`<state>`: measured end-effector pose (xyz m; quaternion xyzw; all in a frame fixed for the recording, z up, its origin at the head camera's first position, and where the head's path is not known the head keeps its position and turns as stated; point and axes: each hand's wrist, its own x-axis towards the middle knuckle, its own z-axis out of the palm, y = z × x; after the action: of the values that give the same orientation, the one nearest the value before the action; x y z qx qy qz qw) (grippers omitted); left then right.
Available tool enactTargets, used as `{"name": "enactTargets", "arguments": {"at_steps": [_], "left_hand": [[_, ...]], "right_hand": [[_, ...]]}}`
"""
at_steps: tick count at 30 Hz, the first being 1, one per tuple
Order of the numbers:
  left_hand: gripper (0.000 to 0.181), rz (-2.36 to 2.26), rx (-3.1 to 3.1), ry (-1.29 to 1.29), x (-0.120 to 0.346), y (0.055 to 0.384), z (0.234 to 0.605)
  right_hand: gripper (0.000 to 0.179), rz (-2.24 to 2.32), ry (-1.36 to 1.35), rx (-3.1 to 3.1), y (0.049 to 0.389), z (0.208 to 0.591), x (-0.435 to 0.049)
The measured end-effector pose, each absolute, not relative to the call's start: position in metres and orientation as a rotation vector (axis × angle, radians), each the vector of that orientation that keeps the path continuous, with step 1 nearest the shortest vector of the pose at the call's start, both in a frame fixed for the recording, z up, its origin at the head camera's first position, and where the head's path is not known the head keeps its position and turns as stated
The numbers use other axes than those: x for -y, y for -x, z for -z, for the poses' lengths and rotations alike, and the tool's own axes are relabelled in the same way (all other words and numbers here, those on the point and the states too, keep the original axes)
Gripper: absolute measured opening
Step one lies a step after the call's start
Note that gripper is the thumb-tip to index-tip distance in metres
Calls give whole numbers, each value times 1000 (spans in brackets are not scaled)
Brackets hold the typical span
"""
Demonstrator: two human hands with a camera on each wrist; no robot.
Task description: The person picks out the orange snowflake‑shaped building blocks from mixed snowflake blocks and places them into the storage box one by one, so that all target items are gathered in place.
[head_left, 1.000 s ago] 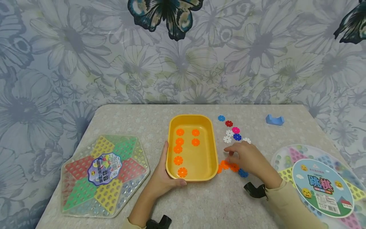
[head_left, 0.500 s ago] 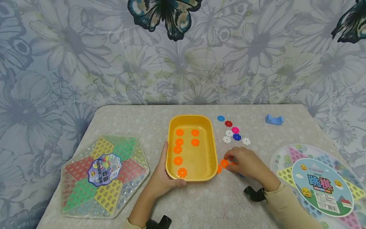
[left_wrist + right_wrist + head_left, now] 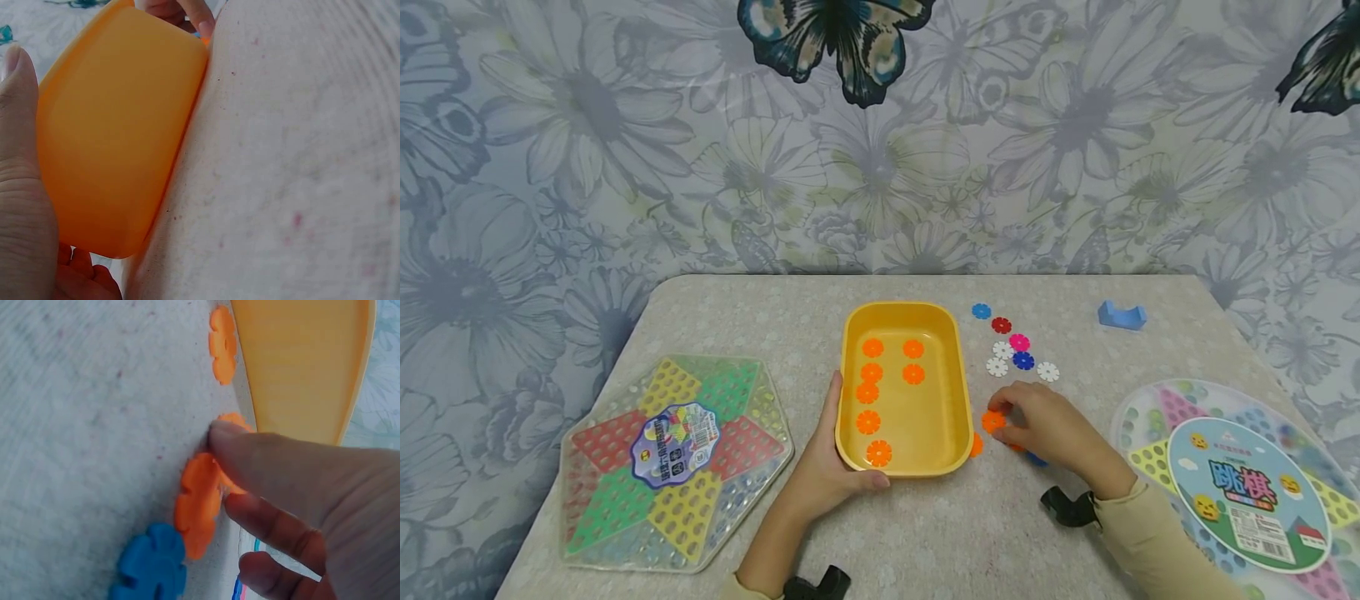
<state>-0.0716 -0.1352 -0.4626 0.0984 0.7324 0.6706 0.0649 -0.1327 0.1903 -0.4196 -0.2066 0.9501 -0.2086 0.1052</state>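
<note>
My left hand (image 3: 822,475) grips the near left corner of a yellow plastic tray (image 3: 964,400), its thumb at the front rim and its fingers along the left side. Several orange snowflake discs (image 3: 878,453) lie flat inside. Just right of the tray, my right hand (image 3: 1048,429) pinches another orange snowflake disc (image 3: 993,421) between thumb and index finger; the thumb partly covers it in the right wrist view. Beside it on the table are a further orange disc (image 3: 199,506), a blue disc (image 3: 153,565) and one orange disc (image 3: 223,345) by the tray wall.
Behind my right hand lie white discs (image 3: 1048,372), a pink disc (image 3: 1019,342), a dark blue disc (image 3: 1023,361), a red one (image 3: 1002,325) and a light blue one (image 3: 981,311). Boxed board games flank the hands, hexagonal (image 3: 677,462) and round (image 3: 1247,492). A blue block (image 3: 1122,316) sits farther back.
My right hand has come down and toward me from near the white discs, and its thumb and index finger have closed on an orange disc. The left hand and tray have stayed put.
</note>
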Motion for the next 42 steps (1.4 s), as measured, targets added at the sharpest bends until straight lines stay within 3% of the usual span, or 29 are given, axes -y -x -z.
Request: {"name": "enactTargets", "arguments": {"at_steps": [7,17,27,35,42], "left_hand": [[142,-2028,-2202,-299,135,71,461],[143,-2030,-2196,-297,135,72,463],[141,-2017,-2210,-303,135,72,464],[142,-2005,-2223,-286,136,71,462],[140,-2001,-2216,-300,135,72,461]], "right_hand": [[23,729,496,-2679,133,417,-190],[35,711,548,-2672,135,414,-191],[37,763,487,-2910,140,403,-188],[39,1091,602,-2923,151,395,-163],[38,1009,692,-2894,153,393,-129]]}}
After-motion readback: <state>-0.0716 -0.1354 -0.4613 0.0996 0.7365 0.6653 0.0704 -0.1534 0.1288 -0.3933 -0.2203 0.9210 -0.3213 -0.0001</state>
